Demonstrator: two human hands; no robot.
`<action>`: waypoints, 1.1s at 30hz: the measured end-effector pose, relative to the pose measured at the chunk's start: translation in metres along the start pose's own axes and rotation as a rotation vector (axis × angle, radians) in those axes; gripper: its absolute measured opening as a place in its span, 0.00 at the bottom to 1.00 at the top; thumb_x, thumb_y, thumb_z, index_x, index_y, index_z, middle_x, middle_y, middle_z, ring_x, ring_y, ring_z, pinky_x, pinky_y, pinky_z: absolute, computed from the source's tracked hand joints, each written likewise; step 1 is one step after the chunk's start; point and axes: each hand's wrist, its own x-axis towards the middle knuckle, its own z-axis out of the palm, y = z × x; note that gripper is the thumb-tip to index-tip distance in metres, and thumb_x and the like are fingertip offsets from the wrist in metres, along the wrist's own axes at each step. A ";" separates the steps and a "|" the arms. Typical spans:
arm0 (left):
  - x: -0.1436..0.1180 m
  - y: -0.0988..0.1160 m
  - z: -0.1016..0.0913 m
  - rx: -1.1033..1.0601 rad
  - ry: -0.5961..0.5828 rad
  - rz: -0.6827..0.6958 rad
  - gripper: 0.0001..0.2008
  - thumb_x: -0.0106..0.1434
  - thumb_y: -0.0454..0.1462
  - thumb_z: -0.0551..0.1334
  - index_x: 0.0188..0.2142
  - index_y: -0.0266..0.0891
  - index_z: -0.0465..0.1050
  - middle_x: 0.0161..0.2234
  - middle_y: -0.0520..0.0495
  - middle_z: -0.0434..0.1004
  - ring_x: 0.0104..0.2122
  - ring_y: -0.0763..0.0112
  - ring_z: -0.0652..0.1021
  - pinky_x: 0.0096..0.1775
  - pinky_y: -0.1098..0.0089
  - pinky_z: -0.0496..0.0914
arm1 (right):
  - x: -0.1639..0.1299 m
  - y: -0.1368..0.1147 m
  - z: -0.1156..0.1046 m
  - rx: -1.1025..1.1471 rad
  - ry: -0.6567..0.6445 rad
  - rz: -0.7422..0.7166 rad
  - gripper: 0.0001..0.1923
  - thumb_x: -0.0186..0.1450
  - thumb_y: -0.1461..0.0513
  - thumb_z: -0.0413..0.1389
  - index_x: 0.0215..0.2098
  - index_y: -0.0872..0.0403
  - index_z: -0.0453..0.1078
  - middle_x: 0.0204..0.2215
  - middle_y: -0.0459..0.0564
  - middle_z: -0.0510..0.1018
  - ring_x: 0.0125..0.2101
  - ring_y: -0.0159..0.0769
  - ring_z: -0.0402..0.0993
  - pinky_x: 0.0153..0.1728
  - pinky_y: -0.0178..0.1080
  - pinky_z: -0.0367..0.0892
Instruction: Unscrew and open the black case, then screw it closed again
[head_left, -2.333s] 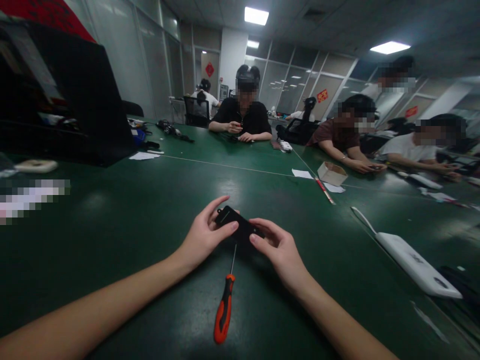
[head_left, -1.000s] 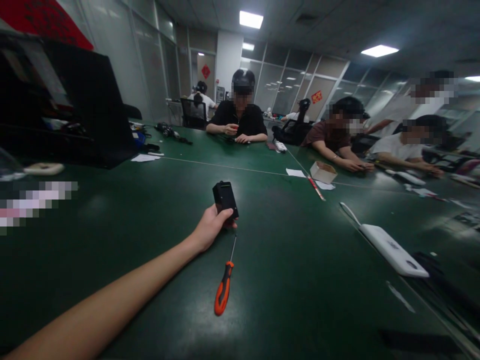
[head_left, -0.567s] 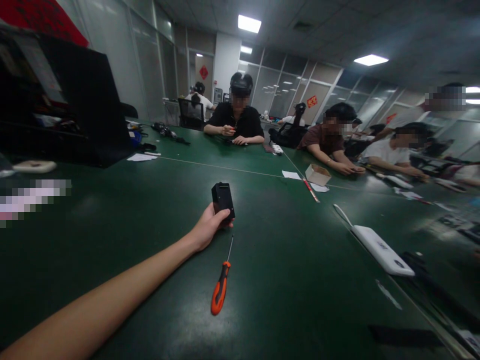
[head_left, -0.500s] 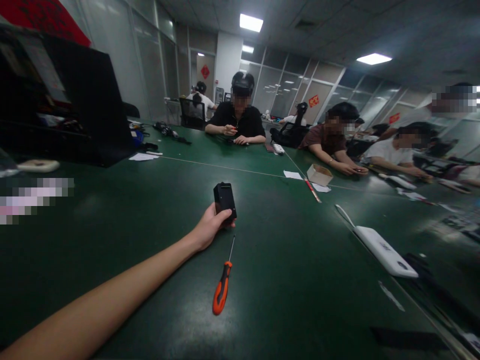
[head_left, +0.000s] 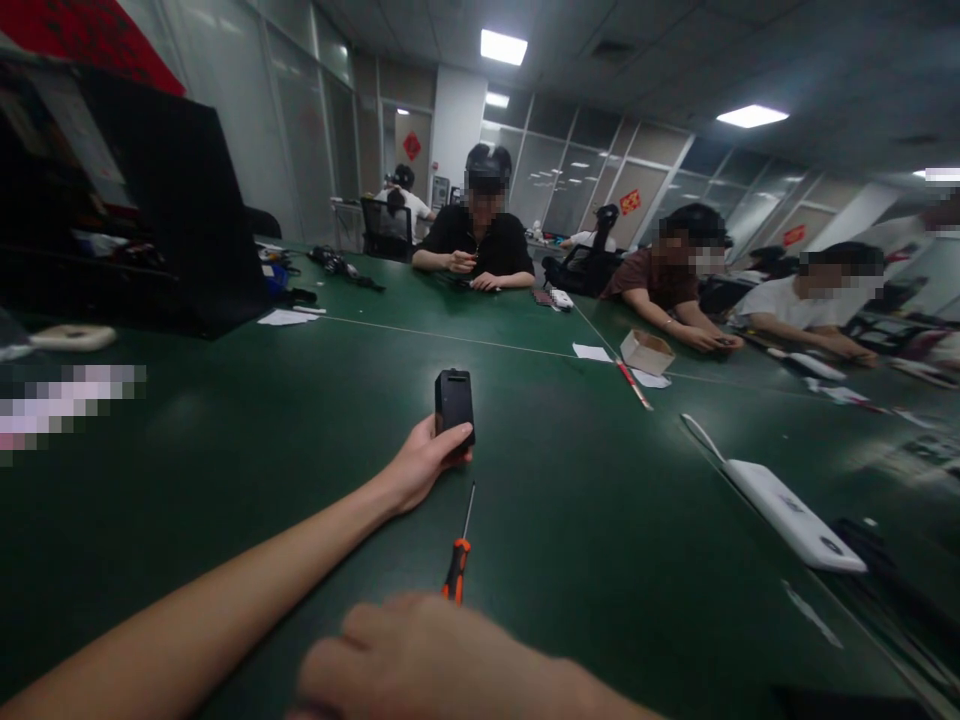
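Centrally, the left hand (head_left: pixel 420 465) grips a small black device (head_left: pixel 454 404) upright above the green table (head_left: pixel 225 440), while the right hand (head_left: pixel 427 660), fingers loosely curled and holding nothing visible, covers the orange-handled screwdriver (head_left: pixel 459 555) at the bottom edge.

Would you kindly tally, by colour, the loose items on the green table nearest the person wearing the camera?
Black: 1, the small black rectangular device held upright in the left hand.
Orange and black: 1, the orange-handled screwdriver, its handle partly hidden by the right hand.
White: 1, the long white plastic power strip.
Total: 3.
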 end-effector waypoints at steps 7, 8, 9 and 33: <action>0.002 0.004 -0.001 -0.085 0.017 -0.121 0.16 0.54 0.38 0.72 0.39 0.33 0.72 0.36 0.44 0.79 0.37 0.67 0.82 0.40 0.71 0.74 | -0.059 0.074 0.016 -0.065 -0.084 0.098 0.18 0.72 0.47 0.48 0.44 0.52 0.67 0.37 0.48 0.75 0.29 0.34 0.73 0.23 0.35 0.63; 0.002 0.004 0.000 -0.085 0.010 -0.125 0.17 0.53 0.37 0.73 0.39 0.33 0.73 0.37 0.43 0.79 0.38 0.65 0.82 0.41 0.70 0.74 | -0.062 0.079 0.020 -0.094 -0.058 0.100 0.15 0.74 0.52 0.46 0.43 0.53 0.67 0.35 0.48 0.76 0.28 0.33 0.73 0.23 0.35 0.64; 0.002 0.004 0.000 -0.079 0.003 -0.128 0.17 0.53 0.37 0.73 0.40 0.33 0.73 0.38 0.43 0.79 0.39 0.64 0.82 0.42 0.69 0.74 | -0.065 0.084 0.024 -0.115 -0.002 0.105 0.13 0.75 0.57 0.44 0.43 0.54 0.67 0.34 0.49 0.76 0.27 0.33 0.73 0.24 0.35 0.66; -0.006 0.002 0.000 0.213 -0.026 -0.027 0.19 0.56 0.41 0.71 0.43 0.33 0.72 0.41 0.37 0.81 0.39 0.61 0.82 0.43 0.63 0.74 | -0.099 0.100 0.018 0.194 1.108 0.363 0.33 0.60 0.78 0.56 0.57 0.47 0.59 0.44 0.52 0.79 0.41 0.41 0.80 0.38 0.47 0.81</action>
